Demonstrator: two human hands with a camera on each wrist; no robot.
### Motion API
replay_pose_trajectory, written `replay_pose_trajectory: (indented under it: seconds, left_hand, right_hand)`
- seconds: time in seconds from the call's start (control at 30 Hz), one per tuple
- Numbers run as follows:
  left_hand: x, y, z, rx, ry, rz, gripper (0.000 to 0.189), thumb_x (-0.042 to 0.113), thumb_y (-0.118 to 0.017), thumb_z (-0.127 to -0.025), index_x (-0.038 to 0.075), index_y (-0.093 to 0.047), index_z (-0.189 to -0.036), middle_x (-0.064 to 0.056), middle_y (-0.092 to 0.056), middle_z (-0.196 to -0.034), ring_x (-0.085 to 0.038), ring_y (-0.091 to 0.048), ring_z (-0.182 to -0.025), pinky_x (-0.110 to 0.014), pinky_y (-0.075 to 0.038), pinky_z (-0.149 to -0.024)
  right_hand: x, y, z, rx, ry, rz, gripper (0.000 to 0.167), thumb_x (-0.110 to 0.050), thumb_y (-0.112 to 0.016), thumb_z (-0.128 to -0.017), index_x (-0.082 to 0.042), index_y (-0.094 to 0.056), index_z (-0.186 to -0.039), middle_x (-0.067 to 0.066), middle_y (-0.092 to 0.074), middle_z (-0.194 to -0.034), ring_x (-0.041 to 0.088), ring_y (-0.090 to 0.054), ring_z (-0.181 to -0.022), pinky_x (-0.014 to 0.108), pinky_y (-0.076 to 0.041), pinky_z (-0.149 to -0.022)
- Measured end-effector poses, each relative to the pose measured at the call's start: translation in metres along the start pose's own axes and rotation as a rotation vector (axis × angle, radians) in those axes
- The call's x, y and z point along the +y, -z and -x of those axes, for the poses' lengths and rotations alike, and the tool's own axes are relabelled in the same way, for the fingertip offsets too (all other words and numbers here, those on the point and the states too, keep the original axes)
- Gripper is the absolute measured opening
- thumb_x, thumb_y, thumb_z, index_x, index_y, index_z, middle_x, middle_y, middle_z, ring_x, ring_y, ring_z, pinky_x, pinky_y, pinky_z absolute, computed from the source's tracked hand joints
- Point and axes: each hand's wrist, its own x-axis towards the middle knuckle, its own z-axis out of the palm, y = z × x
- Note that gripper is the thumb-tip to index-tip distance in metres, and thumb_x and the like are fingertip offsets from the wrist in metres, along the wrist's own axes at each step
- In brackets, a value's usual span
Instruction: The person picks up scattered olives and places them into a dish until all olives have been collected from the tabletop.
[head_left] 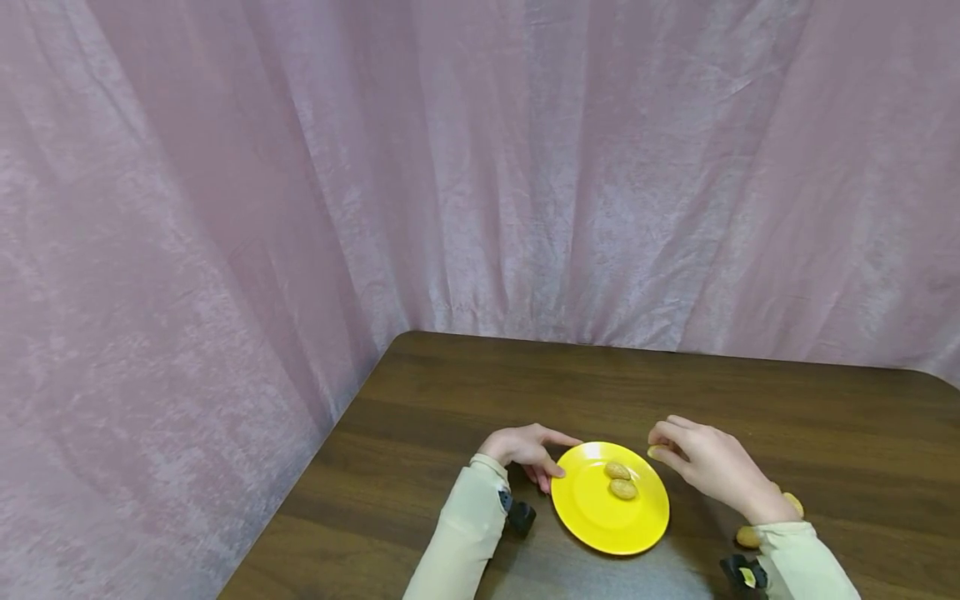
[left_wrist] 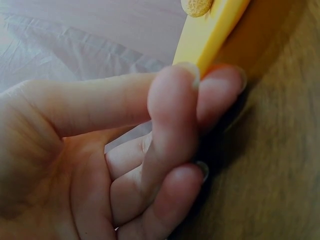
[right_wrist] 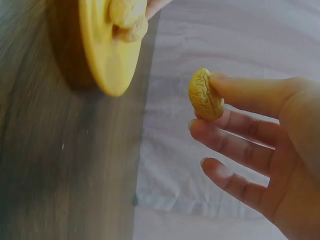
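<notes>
A round yellow plate (head_left: 600, 521) sits on the wooden table. My left hand (head_left: 527, 450) pinches its left rim; the left wrist view shows the fingertips (left_wrist: 172, 105) at the edge of the plate. Two oval, golden-brown cookies (head_left: 622, 489) lie side by side on the plate. Just off the plate's right side, my right hand (head_left: 708, 462) is raised. Between its thumb and fingers it pinches another cookie (right_wrist: 206, 95), whose cracked surface shows clearly in the right wrist view, while the other fingers stay loosely extended.
Two more cookies (head_left: 748, 537) rest on the table by the right wrist, partly hidden by the forearm. Dark wrist cameras (head_left: 520, 517) hang below both sleeves. Beyond the table's far edge (head_left: 540, 342), a pink curtain (head_left: 510, 167) hangs behind and to the left.
</notes>
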Motion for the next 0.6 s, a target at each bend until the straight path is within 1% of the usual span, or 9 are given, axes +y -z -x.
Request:
replay_pose_trajectory:
  seconds: [0.23, 0.4, 0.6]
  left_hand:
    - [-0.001, 0.001, 0.0, -0.001, -0.001, 0.001, 0.052, 0.014, -0.072, -0.086, 0.03, -0.059, -0.134, -0.006, -0.065, -0.06, -0.013, -0.062, -0.05, -0.024, -0.053, -0.057]
    - [-0.001, 0.0, 0.0, 0.002, 0.0, 0.022, 0.051, 0.013, -0.072, -0.086, 0.028, -0.06, -0.133, -0.006, -0.065, -0.059, -0.013, -0.062, -0.049, -0.024, -0.052, -0.055]
    - [-0.001, 0.0, -0.001, -0.008, -0.003, 0.026, 0.051, 0.013, -0.072, -0.086, 0.028, -0.06, -0.133, -0.006, -0.066, -0.06, -0.012, -0.062, -0.049, -0.024, -0.052, -0.055]
  right_hand:
    - [-0.011, -0.004, -0.013, -0.056, -0.007, -0.061, 0.013, -0.015, -0.075, -0.082, -0.021, -0.067, -0.089, -0.013, -0.06, -0.082, -0.001, -0.054, -0.07, 0.021, -0.047, -0.06]
    - [-0.018, -0.005, -0.021, -0.086, 0.001, -0.111, 0.011, -0.012, -0.073, -0.085, -0.018, -0.067, -0.092, -0.011, -0.061, -0.084, 0.002, -0.055, -0.072, 0.022, -0.049, -0.062]
    - [-0.021, -0.01, -0.024, -0.114, -0.002, -0.142, 0.009, -0.013, -0.072, -0.085, -0.017, -0.068, -0.092, -0.011, -0.061, -0.085, 0.003, -0.057, -0.074, 0.023, -0.051, -0.065]
